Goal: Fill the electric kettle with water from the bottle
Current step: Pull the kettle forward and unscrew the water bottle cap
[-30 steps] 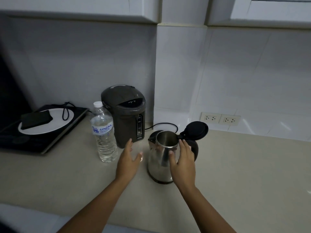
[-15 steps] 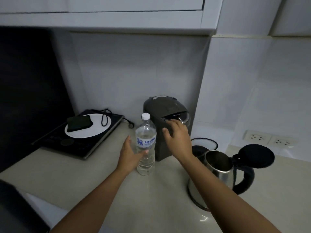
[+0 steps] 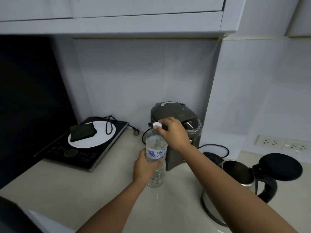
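Cap comes first, bottle pinned upright on the counter.

Left hand (image 3: 146, 167) wraps the bottle (image 3: 156, 158) mid-body to brace it against the twist; right hand (image 3: 173, 133) pinches the white cap (image 3: 157, 124), seemingly to unscrew it. The kettle (image 3: 235, 184) waits near the bottle on the right, lid (image 3: 280, 166) flipped open, ready for pouring.

Head camera looks steeply down, seemingly close, over countertop (image 3: 84, 190).

clear plastic bottle (image 3: 156, 158); shiny metal kettle (image 3: 235, 185); smooth countertop (image 3: 84, 190).
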`<state>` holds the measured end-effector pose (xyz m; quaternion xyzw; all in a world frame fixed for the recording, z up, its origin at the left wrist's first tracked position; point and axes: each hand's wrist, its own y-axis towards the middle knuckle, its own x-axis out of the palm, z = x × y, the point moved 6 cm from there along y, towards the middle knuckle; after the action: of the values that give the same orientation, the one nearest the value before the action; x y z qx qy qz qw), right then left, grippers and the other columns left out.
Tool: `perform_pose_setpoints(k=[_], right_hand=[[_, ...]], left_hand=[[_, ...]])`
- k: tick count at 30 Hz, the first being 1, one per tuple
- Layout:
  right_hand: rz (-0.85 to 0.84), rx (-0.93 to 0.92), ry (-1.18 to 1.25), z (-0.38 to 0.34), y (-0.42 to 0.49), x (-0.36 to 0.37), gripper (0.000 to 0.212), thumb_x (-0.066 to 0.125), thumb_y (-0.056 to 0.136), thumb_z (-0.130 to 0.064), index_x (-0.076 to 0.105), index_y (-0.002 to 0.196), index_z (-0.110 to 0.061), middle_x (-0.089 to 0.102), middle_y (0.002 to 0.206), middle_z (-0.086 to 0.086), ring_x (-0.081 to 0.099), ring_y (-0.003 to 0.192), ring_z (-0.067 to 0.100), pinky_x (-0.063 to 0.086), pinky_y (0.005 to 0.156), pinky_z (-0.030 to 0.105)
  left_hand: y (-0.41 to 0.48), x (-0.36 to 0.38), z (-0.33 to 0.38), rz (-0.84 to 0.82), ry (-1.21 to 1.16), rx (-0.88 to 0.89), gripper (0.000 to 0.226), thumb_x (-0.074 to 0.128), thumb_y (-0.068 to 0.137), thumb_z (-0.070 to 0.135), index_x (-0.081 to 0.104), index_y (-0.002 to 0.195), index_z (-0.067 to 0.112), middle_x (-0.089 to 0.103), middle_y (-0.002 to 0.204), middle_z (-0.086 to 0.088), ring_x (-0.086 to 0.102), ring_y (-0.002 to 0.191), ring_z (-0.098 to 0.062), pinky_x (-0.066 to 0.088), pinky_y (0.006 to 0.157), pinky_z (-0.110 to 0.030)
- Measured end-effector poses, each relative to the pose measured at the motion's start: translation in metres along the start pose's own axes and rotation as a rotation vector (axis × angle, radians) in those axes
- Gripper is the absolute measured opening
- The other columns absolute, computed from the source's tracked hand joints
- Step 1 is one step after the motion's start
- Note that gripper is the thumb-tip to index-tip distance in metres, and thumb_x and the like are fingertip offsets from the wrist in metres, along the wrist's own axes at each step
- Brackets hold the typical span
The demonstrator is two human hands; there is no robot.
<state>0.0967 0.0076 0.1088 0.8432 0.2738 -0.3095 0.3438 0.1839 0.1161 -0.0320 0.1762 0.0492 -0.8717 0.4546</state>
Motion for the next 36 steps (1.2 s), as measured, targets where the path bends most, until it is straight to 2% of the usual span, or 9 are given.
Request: perform_pose_setpoints(k=[5, 14, 21, 24, 26, 29, 34, 36], right_hand=[[0.002, 0.052, 0.065, 0.002, -0.012, -0.008, 0.034, 0.064, 0.092, -0.038, 0.068, 0.117, -0.016, 0.068, 0.110, 0.004, 0.064, 0.099, 0.019, 0.054, 0.087, 0.040], [0.044, 0.057, 0.058, 0.009, -0.050, -0.030, 0.032, 0.065, 0.090, -0.042, 0.068, 0.112, -0.019, 0.069, 0.103, -0.004, 0.062, 0.089, 0.009, 0.056, 0.082, 0.031], [0.036, 0.042, 0.060, 0.012, -0.065, -0.039, 0.042, 0.066, 0.078, -0.059, 0.067, 0.105, -0.026, 0.067, 0.096, -0.011, 0.063, 0.086, 0.006, 0.059, 0.076, 0.034], [0.026, 0.061, 0.069, 0.011, -0.062, -0.038, 0.037, 0.070, 0.078, -0.056, 0.066, 0.100, -0.026, 0.065, 0.094, -0.009, 0.062, 0.085, 0.007, 0.058, 0.076, 0.035], [0.029, 0.072, 0.081, 0.009, -0.061, -0.036, 0.030, 0.070, 0.083, -0.049, 0.065, 0.099, -0.025, 0.064, 0.096, -0.007, 0.061, 0.086, 0.008, 0.058, 0.079, 0.036], [-0.001, 0.059, 0.048, 0.006, -0.059, -0.035, 0.026, 0.066, 0.089, -0.043, 0.065, 0.105, -0.022, 0.063, 0.102, -0.004, 0.061, 0.090, 0.012, 0.056, 0.082, 0.038], [-0.202, -0.014, 0.007, 0.000, -0.054, -0.039, 0.027, 0.054, 0.100, -0.031, 0.064, 0.121, -0.018, 0.059, 0.118, 0.003, 0.059, 0.103, 0.022, 0.050, 0.089, 0.038], [-0.250, 0.002, 0.028, -0.001, -0.054, -0.038, 0.029, 0.050, 0.102, -0.028, 0.061, 0.127, -0.018, 0.057, 0.126, 0.005, 0.057, 0.109, 0.023, 0.046, 0.091, 0.035]], left_hand=[[-0.013, 0.003, 0.005, 0.009, 0.001, 0.015, 0.061, 0.084, 0.065, 0.043, 0.056, 0.115, 0.022, 0.070, 0.103, 0.004, 0.067, 0.090, -0.015, 0.055, 0.073, -0.029], [-0.050, 0.013, 0.003, -0.089, -0.030, 0.062, 0.062, 0.084, 0.063, 0.045, 0.056, 0.116, 0.028, 0.069, 0.101, 0.012, 0.067, 0.091, -0.007, 0.055, 0.072, -0.022], [-0.061, 0.021, -0.004, -0.153, -0.077, 0.059, 0.076, 0.083, 0.062, 0.048, 0.049, 0.128, 0.031, 0.065, 0.113, 0.015, 0.062, 0.102, -0.004, 0.054, 0.086, -0.029], [-0.059, 0.026, -0.009, -0.210, -0.098, 0.037, 0.085, 0.085, 0.055, 0.047, 0.045, 0.129, 0.032, 0.062, 0.117, 0.015, 0.061, 0.106, -0.006, 0.054, 0.089, -0.033], [-0.058, 0.030, -0.015, -0.249, -0.075, 0.020, 0.087, 0.086, 0.052, 0.048, 0.046, 0.127, 0.031, 0.062, 0.117, 0.013, 0.062, 0.106, -0.008, 0.053, 0.089, -0.033], [-0.057, 0.032, -0.021, -0.262, -0.015, 0.034, 0.078, 0.087, 0.060, 0.037, 0.048, 0.127, 0.030, 0.065, 0.115, 0.012, 0.063, 0.105, -0.009, 0.052, 0.088, -0.028], [-0.052, 0.029, -0.027, -0.274, 0.019, 0.054, 0.076, 0.087, 0.059, 0.037, 0.051, 0.125, 0.030, 0.068, 0.112, 0.013, 0.064, 0.104, -0.009, 0.053, 0.090, -0.029], [-0.051, 0.027, -0.027, -0.285, 0.030, 0.066, 0.072, 0.088, 0.060, 0.034, 0.052, 0.123, 0.028, 0.069, 0.109, 0.013, 0.065, 0.102, -0.008, 0.052, 0.088, -0.025]])
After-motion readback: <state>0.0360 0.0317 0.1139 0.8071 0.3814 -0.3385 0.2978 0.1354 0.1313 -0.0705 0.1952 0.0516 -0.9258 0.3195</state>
